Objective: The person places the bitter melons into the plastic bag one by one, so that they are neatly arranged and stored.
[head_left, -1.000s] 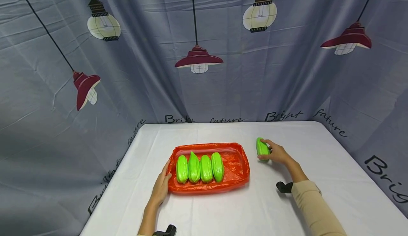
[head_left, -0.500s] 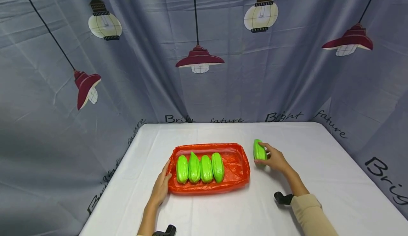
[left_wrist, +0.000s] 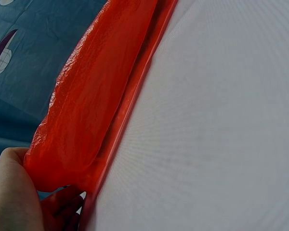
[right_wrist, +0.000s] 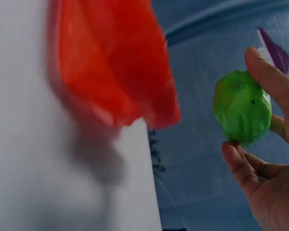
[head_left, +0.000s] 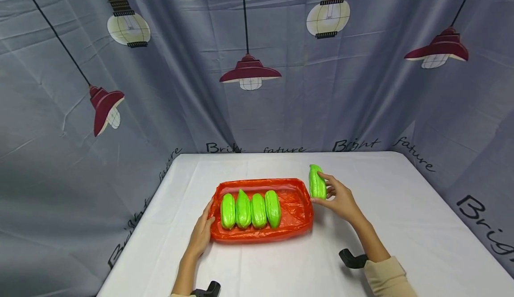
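In the head view, my right hand point(head_left: 341, 202) pinches a long green ridged fruit point(head_left: 317, 182) between thumb and fingertips. It is held up beside the far right corner of the red tray point(head_left: 295, 232). The right wrist view shows this green fruit point(right_wrist: 243, 108) end-on, clear of the table. Several similar green fruits point(head_left: 243, 210) lie side by side in the left and middle part of the tray. At the tray's left end my left hand point(head_left: 199, 232) holds the rim. In the left wrist view its thumb touches the red wall point(left_wrist: 86, 96), with the fingers partly hidden behind it.
The tray stands on a white-covered table point(head_left: 277, 270). A grey-blue curtain point(head_left: 180, 87) printed with lamps and lettering hangs behind and at both sides. Black wrist mounts point(head_left: 352, 258) are on both arms. The tray's right part shows bare red lining.
My right hand has lifted the green fruit off the table and brought it leftward to the tray's far right corner. The left hand stays at the tray's left end.
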Demonstrator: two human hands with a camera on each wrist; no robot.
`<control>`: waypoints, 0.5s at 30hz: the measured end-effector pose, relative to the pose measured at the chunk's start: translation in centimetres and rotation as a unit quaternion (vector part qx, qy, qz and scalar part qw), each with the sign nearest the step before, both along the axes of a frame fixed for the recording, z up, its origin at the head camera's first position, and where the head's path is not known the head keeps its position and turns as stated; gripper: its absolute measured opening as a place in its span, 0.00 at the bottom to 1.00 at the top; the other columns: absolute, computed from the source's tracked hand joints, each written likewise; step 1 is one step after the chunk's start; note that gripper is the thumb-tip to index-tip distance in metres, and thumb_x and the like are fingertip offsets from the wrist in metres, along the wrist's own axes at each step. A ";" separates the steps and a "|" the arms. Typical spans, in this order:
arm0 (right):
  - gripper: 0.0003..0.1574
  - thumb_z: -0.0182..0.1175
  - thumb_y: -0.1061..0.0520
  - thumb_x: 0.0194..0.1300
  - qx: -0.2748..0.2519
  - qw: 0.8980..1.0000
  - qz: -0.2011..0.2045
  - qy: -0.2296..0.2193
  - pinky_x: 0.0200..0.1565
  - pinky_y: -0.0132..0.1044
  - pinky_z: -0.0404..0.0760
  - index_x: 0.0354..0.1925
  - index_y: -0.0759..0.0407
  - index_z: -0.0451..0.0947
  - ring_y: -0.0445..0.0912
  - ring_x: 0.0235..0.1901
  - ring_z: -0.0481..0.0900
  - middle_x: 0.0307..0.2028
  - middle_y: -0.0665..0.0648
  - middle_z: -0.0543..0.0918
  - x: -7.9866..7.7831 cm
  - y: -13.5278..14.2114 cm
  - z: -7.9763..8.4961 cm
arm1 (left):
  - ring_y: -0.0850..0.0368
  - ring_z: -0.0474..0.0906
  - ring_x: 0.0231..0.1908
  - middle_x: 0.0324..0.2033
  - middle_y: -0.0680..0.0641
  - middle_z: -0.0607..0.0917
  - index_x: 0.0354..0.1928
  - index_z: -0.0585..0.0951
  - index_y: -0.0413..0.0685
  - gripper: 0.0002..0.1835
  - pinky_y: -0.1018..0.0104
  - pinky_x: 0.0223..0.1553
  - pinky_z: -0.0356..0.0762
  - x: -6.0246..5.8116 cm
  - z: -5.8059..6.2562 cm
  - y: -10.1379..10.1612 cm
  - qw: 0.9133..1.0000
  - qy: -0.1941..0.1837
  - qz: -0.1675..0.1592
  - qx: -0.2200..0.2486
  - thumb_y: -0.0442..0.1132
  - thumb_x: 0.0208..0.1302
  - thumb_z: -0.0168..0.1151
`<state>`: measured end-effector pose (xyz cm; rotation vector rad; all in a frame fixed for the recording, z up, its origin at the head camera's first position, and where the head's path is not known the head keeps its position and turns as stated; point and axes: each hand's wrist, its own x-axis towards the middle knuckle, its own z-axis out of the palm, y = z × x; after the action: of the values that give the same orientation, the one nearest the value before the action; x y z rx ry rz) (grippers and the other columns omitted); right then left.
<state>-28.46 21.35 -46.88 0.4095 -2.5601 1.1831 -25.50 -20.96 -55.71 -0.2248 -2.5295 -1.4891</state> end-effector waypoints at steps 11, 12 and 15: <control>0.52 0.74 0.45 0.41 0.001 0.997 0.066 -0.030 0.32 0.37 0.77 0.64 0.50 0.64 0.44 0.32 0.75 0.41 0.54 0.77 1.1 -4.7 0.2 | 0.38 0.56 0.64 0.66 0.41 0.61 0.71 0.55 0.61 0.29 0.38 0.60 0.50 0.1 -0.1 0.1 1.000 -0.002 0.007 -0.007 0.37 0.69 0.42; 0.52 0.74 0.45 0.41 0.003 0.997 0.071 -0.040 0.33 0.37 0.77 0.64 0.50 0.64 0.44 0.33 0.75 0.40 0.53 0.77 1.1 -5.0 0.0 | 0.38 0.56 0.64 0.66 0.41 0.61 0.71 0.55 0.61 0.29 0.38 0.60 0.50 0.1 0.0 0.1 1.000 -0.003 0.008 -0.006 0.37 0.69 0.42; 0.52 0.74 0.44 0.41 0.014 0.995 0.082 -0.061 0.35 0.39 0.77 0.64 0.51 0.64 0.45 0.34 0.74 0.39 0.52 0.77 1.1 -5.7 -0.8 | 0.37 0.56 0.63 0.65 0.39 0.62 0.71 0.55 0.60 0.29 0.37 0.60 0.51 0.2 0.2 0.1 1.000 -0.004 0.008 -0.005 0.37 0.69 0.42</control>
<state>-27.39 15.70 -47.71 0.5800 -2.6931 1.2655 -25.31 -20.85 -55.55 -0.1998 -2.5392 -1.4763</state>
